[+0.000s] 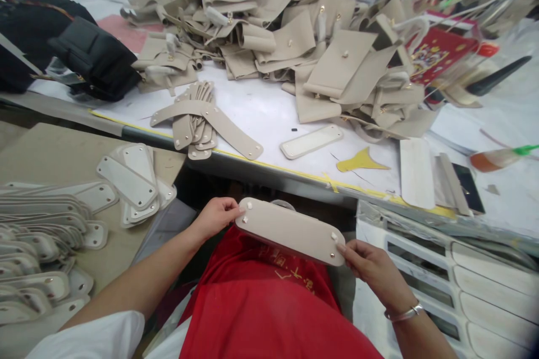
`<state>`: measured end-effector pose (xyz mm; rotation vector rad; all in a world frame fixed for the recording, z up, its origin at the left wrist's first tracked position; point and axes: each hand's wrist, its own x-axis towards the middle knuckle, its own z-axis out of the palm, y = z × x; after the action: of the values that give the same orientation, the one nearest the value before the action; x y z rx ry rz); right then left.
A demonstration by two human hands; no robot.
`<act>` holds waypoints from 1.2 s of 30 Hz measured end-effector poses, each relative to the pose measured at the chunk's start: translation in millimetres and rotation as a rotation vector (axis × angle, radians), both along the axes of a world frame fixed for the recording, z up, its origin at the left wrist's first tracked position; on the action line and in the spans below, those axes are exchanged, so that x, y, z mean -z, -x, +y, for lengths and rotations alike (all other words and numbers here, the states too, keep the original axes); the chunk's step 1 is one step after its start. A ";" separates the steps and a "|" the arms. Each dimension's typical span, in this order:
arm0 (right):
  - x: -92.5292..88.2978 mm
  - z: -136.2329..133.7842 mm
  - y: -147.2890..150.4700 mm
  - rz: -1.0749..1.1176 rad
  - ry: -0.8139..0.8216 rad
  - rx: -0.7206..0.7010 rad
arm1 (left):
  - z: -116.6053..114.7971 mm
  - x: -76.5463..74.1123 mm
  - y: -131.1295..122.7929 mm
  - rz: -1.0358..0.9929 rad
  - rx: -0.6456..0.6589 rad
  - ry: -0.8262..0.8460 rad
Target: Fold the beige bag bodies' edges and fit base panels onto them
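Observation:
A long beige leather panel (290, 233) with rounded ends and metal studs is stretched between my two hands above my lap. My left hand (217, 217) pinches its left end, and my right hand (374, 269) pinches the right end near a stud. Small pale bits cover some of the studs. Beyond it on the table edge lies a fanned stack of similar beige panels (196, 129). A single panel with a white face (311, 141) rests on the table ahead of my hands.
A heap of beige leather bag parts (290, 39) covers the table's back. Studded strips (46, 241) are piled on the left board. A black bag (95, 56), a yellow scrap (362, 161), a phone (468, 188) and a bottle (497, 158) lie about. A white slatted stool (421, 280) stands right.

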<state>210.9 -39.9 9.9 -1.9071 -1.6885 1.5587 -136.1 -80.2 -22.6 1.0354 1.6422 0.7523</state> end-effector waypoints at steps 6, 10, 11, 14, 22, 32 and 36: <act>-0.7 0.0 1.0 -0.003 0.020 -0.001 | -0.4 0.3 1.6 0.085 0.035 -0.037; -3.6 -1.4 3.6 0.031 0.022 0.030 | 0.7 3.0 1.5 0.190 0.072 -0.078; -3.5 -1.2 3.7 0.034 0.021 0.032 | 1.8 3.0 1.3 0.213 0.082 -0.077; -2.0 0.2 2.6 0.022 0.006 0.018 | 5.8 0.1 0.4 0.287 0.125 -0.056; 4.7 -2.3 -5.9 -0.035 -0.120 -0.016 | 12.3 -25.0 -5.1 0.915 0.484 -0.154; 22.3 -4.1 -18.8 -0.058 -0.249 -0.030 | 42.4 -13.3 -160.9 0.685 0.944 -0.661; 23.7 -3.7 -22.8 -0.061 -0.273 -0.043 | 49.3 -7.6 -178.9 0.658 0.983 -0.609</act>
<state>233.7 -43.6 -13.8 -1.8062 -1.8678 1.2194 42.8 -30.9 -15.0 2.4624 1.1286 0.2112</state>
